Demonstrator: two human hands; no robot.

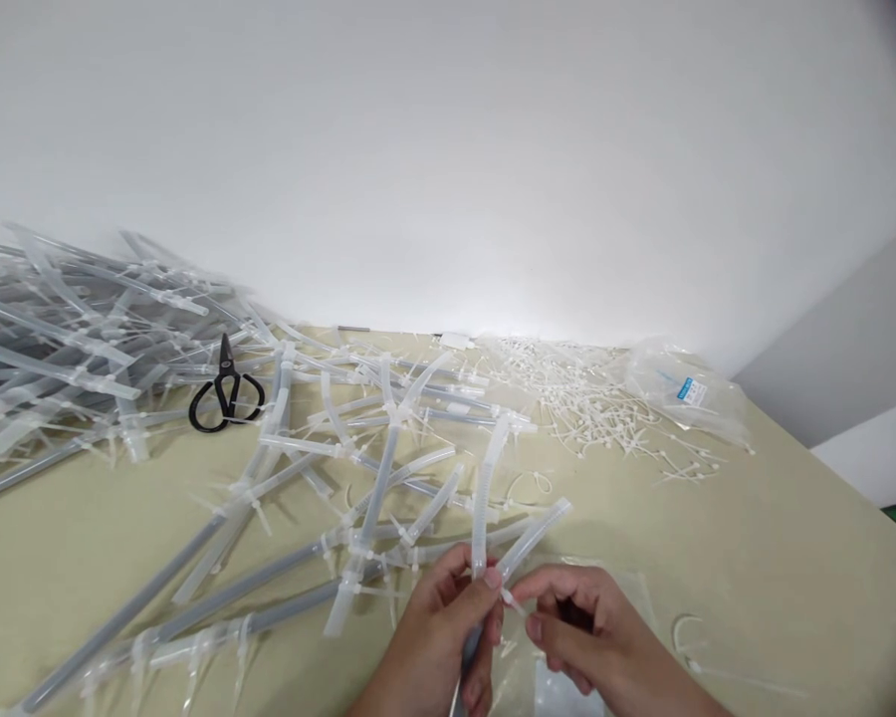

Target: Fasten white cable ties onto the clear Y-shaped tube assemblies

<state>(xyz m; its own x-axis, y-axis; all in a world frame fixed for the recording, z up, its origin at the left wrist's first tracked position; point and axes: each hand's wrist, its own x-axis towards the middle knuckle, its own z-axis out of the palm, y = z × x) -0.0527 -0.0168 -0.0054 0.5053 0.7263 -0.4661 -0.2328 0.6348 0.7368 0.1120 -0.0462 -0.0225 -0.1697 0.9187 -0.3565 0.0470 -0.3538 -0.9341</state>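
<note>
My left hand (pixel 442 622) is closed round a clear ribbed tube assembly (pixel 484 488), at the spot where two translucent branches spread upward in a V. A grey section of it runs down below my fingers. At the fork sits a white cable tie (pixel 515 603), its tail pointing toward my right hand (pixel 604 632). The thumb and index finger of that hand pinch around the tail, the other fingers curled. Just left of my hands lie similar tube assemblies (pixel 377 488) with cable ties on them.
Black-handled scissors (pixel 226 388) lie by a large heap of tubes (pixel 67 339) at the left. Loose white cable ties (pixel 589 393) are scattered along the wall, beside a clear plastic bag (pixel 672 383) with a blue label. A few ties (pixel 687 637) lie at the right.
</note>
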